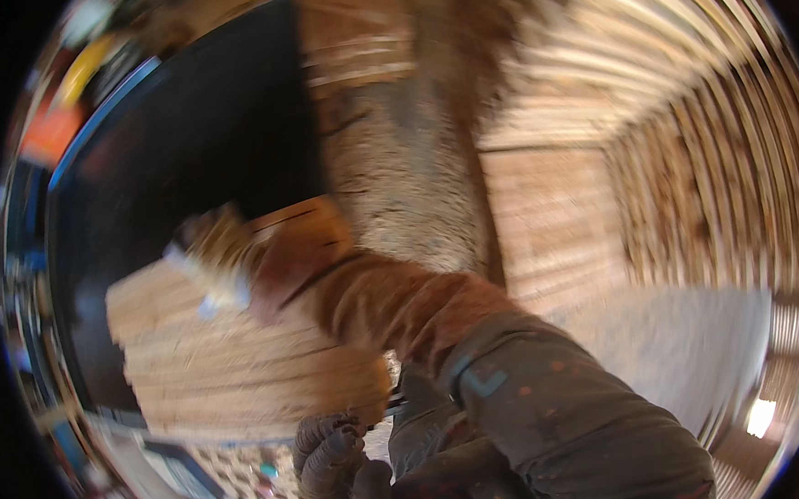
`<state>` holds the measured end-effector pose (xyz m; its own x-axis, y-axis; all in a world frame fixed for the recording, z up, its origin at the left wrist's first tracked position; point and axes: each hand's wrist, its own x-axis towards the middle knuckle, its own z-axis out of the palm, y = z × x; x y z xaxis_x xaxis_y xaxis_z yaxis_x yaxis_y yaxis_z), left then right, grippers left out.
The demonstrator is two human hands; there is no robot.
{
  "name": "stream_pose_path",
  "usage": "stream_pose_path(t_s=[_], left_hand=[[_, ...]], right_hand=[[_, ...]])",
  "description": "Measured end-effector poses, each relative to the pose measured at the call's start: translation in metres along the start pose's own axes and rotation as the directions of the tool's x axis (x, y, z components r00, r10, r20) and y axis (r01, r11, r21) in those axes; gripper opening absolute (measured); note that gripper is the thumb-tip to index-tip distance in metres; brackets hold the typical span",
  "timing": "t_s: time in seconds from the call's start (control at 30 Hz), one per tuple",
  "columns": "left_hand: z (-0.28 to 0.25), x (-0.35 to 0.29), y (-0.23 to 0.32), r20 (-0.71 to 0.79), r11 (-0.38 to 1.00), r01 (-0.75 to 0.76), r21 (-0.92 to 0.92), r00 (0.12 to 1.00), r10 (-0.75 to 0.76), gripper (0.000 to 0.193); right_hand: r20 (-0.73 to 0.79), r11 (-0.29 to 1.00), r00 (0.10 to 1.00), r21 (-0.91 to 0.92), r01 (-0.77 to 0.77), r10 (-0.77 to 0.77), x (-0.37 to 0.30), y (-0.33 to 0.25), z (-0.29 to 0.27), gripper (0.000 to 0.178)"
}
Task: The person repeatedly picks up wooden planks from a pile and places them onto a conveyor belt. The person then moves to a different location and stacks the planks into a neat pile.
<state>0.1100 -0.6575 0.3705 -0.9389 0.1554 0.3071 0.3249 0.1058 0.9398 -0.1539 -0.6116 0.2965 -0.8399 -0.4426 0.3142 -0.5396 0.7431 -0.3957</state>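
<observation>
Head view, badly smeared: right hand (225, 262), gloved, is over the upper part of the boards (242, 369); fingers too blurred to say if they grip an edge, press flat or hold something small, so grip can't be told. Left hand (340, 468), grey knit glove, fingers curled, sits low, just by the near edge of the boards; can't tell if it touches them or closes on anything. Boards are tan, rough and grooved or layered, left of the body's middle, on or in front of a black panel (199, 115) with a blue edge. Orange piece (323, 219) shows just behind the right wrist; can't tell if it belongs to the boards. Right arm crosses from lower right, brown cuff (412, 304) coming out of a dark sleeve (564, 404). Farther out: rough ground (405, 194) beyond the forearm, stacked timber (715, 175) at right, grey sheet (680, 351) below it, yellow item (87, 72) at far upper left, too smeared to name. Step in hand looks like handling or lining up the boards, a guess only. Next move probably calls for a firm hold on both near and far edges, keeping the layers together.
</observation>
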Motion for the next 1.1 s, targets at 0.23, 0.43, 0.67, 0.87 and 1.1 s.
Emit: stream_pose_path(t_s=[0.23,0.43,0.67,0.87,1.1], left_hand=[[0.215,0.011,-0.016,0.511,0.932,0.363,-0.014,0.803,-0.306,0.030],[0.388,-0.065,-0.196,0.771,0.806,0.477,0.351,0.342,-0.538,0.050],[0.632,0.022,-0.380,0.844,0.816,-0.235,0.528,0.253,-0.473,0.083],[0.780,0.131,-0.521,0.927,0.470,-0.799,0.375,0.325,-0.187,0.083],[0.812,0.126,-0.594,0.850,0.836,-0.278,0.474,0.392,-0.352,0.073]], right_hand=[[-0.305,0.519,0.707,0.849,-0.101,0.637,-0.387,0.204,-0.079,0.042],[0.008,-0.297,-0.466,0.781,-0.549,0.885,-0.798,0.224,0.016,0.050],[0.251,-0.517,-0.722,0.839,-0.170,0.645,-0.901,0.243,0.176,0.068],[0.291,-0.381,-0.809,0.920,0.091,0.510,-0.859,0.315,0.176,0.072],[0.151,-0.078,-0.906,0.988,0.130,0.396,-0.864,0.323,0.196,0.046]])
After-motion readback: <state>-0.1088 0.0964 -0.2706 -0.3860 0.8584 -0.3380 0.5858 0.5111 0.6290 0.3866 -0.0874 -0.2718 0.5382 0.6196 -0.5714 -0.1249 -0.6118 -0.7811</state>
